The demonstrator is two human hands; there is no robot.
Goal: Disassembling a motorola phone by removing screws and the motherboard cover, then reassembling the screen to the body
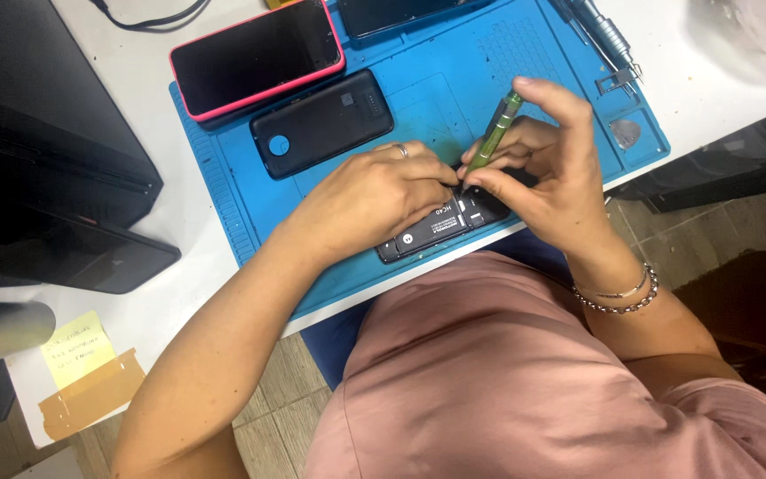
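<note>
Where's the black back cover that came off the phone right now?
In the head view, the black back cover lies on the blue mat, upper left of the left hand, just below the pink-cased phone.

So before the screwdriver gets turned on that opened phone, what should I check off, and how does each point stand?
1. Left hand steadies the opened phone on the mat: ok, fingers rest on its upper end.
2. Right hand has a grip on the green screwdriver: ok, index finger caps the top.
3. Tip seated in a screw: cannot tell, fingers hide it.
4. Phone lies fully on the blue mat: ok, though close to the near edge.
5. Black back cover and pink-cased phone out of the way: ok, both lie apart at the far left.
</note>
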